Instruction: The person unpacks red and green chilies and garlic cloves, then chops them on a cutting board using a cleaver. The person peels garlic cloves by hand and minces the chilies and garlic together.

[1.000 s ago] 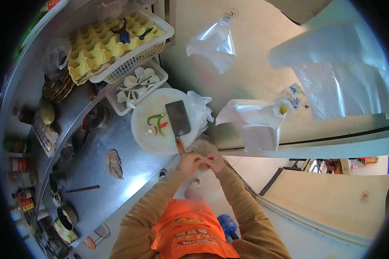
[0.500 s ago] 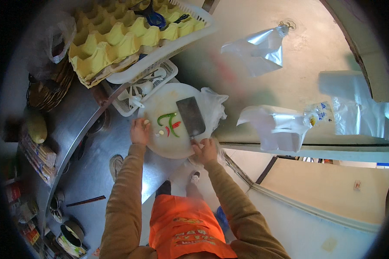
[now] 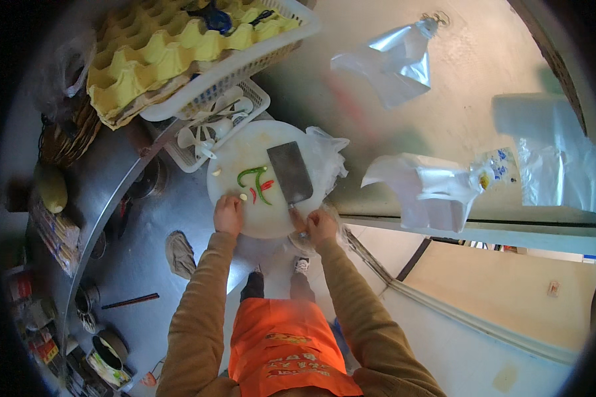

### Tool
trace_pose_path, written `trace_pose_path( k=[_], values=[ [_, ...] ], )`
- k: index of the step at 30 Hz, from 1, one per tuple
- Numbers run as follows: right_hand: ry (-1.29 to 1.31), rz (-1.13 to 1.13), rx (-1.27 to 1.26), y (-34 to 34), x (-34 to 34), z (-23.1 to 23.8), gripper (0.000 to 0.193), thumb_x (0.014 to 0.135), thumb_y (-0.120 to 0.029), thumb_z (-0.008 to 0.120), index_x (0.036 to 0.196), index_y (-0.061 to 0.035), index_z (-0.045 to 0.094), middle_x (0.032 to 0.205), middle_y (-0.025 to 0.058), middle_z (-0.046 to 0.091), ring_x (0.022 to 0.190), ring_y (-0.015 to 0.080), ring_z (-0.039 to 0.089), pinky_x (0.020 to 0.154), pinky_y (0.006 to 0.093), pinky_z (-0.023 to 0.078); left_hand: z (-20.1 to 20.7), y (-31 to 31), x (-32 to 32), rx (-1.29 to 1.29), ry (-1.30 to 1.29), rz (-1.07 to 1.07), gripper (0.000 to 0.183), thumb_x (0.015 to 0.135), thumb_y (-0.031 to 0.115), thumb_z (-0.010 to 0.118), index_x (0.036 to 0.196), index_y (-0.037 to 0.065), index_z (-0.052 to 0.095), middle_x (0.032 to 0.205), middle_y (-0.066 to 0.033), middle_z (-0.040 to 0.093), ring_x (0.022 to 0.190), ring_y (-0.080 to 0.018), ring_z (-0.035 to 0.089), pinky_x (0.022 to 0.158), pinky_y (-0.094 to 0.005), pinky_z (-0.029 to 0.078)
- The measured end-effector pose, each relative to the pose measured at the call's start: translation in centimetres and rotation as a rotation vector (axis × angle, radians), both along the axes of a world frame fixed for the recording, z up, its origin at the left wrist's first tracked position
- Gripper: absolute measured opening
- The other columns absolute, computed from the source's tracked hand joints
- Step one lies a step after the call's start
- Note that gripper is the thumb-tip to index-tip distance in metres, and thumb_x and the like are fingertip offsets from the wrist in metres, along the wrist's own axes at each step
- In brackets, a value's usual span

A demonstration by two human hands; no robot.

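The left hand (image 3: 228, 217) has its fingers curled nearly together at the near-left part of the round white board (image 3: 248, 147), just beside a pale clove (image 3: 243, 196); whether they hold anything, I cannot tell. The right hand's (image 3: 321, 226) fingers are bent beside the handle of the cleaver (image 3: 290, 173); their grip is unclear. Green peppers (image 3: 261, 189) and red pepper pieces (image 3: 267, 185) lie left of the blade. The metal worktop (image 3: 139, 264) stretches leftward.
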State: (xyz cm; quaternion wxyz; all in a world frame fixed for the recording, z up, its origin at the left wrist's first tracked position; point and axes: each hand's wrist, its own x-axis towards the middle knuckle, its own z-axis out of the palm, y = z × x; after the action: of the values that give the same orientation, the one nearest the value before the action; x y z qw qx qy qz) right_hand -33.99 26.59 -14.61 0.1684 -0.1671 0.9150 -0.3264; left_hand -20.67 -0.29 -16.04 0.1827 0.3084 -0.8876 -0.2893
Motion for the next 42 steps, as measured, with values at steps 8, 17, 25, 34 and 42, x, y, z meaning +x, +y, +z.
trace_pose_path(
  k=[8,17,25,34,42],
  values=[
    [0.112,0.143,-0.045,3.5,-1.0,2.6,0.022,0.086,-0.022,0.071,0.099,-0.006,0.063,0.096,0.015,0.064,0.096,0.0361,0.061,0.085,0.0452,0.049,3.9,14.5,2.7,0.302,-0.049,-0.185,0.006,0.085,0.011,0.067,0.087,0.006,0.066,0.088,-0.0144,0.067,0.087,-0.0342,0.067,0.077,-0.0433,0.054],
    [-0.146,0.351,0.12,-2.2,1.1,4.3,0.052,0.085,-0.018,0.072,0.127,-0.0062,0.043,0.123,0.0231,0.052,0.113,0.0409,0.056,0.09,0.0458,0.049,6.0,8.3,1.8,0.111,0.09,0.1,0.015,0.088,0.015,0.071,0.084,0.002,0.064,0.079,-0.0136,0.063,0.067,-0.0284,0.063,0.063,-0.0381,0.051],
    [-0.187,0.083,-0.261,0.9,1.4,6.2,0.058,0.085,-0.017,0.071,0.134,-0.0068,0.04,0.105,0.025,0.065,0.098,0.0407,0.066,0.085,0.0491,0.051,5.6,1.0,-5.9,-0.182,0.069,-0.001,0.014,0.084,0.012,0.072,0.095,0.005,0.067,0.097,-0.0122,0.064,0.096,-0.0329,0.061,0.084,-0.0439,0.049],
    [-0.684,0.016,-0.301,8.0,4.6,9.1,0.035,0.086,-0.018,0.073,0.112,0.001,0.059,0.092,0.0087,0.062,0.084,0.0189,0.059,0.077,0.0331,0.05,2.5,-4.9,-10.6,-0.167,-0.253,-0.254,0.023,0.08,0.014,0.073,0.102,0.012,0.066,0.106,-0.0089,0.066,0.1,-0.0335,0.062,0.086,-0.049,0.049],
    [-0.793,0.068,-0.357,8.5,3.6,8.8,0.018,0.084,-0.006,0.068,0.098,-0.0002,0.058,0.075,0.0042,0.055,0.065,0.0136,0.056,0.056,0.0307,0.048,2.7,-5.1,-8.0,-0.037,-0.299,-0.334,0.025,0.078,0.013,0.073,0.101,0.009,0.066,0.102,-0.0127,0.066,0.1,-0.0362,0.062,0.088,-0.0487,0.05]
  ],
)
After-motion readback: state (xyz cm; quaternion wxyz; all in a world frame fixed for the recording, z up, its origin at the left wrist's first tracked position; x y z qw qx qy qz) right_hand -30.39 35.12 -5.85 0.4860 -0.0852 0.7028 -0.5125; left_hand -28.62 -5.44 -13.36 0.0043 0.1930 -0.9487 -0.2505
